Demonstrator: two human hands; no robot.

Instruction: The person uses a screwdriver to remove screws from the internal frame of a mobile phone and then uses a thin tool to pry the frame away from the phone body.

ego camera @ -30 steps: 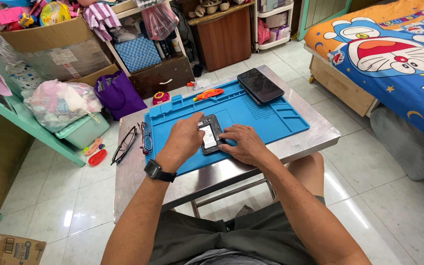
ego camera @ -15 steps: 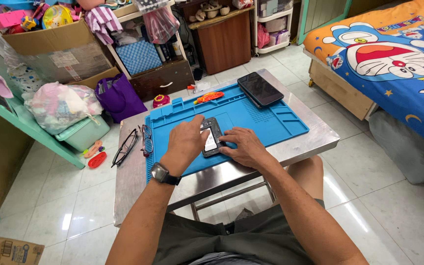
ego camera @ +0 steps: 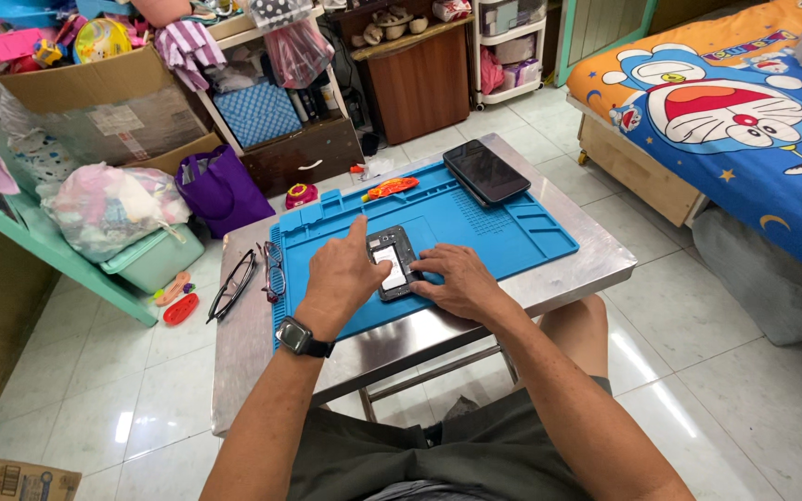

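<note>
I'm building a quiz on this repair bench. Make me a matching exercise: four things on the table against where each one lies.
Things:
1. opened phone
2. dark phone
3. glasses
4. orange tool

Places:
A. bare metal table, left of the mat
B. far right corner of the mat
C. far edge of the mat, near the middle
D. mid-mat, between the two hands

Pairs: 1-D, 2-B, 3-A, 4-C

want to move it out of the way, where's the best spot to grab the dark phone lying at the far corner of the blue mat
Probably by its two long edges, coming down from above. The dark phone lies flat, screen up, on the blue mat, so only its thin sides offer a pinch. Its right long edge faces bare mat, leaving room for fingers. Both the left hand and right hand are on the opened small phone.
</note>
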